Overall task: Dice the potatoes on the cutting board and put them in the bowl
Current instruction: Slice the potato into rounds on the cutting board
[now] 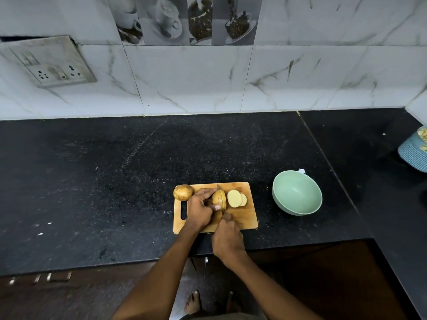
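A wooden cutting board (245,218) lies on the black counter. My left hand (199,210) grips a potato (217,197) in the board's middle. My right hand (227,239) holds a knife (221,199) by its handle, and the blade stands in the potato at its right end. Two pale cut slices (236,198) lie flat just right of the blade. A whole potato (183,192) sits at the board's far-left corner. A green bowl (297,192) stands right of the board, with nothing in it.
The black granite counter (104,181) runs left and right, with a tiled wall behind. A blue woven basket (414,153) with pale pieces sits at the far right edge. The counter's front edge passes just below the board.
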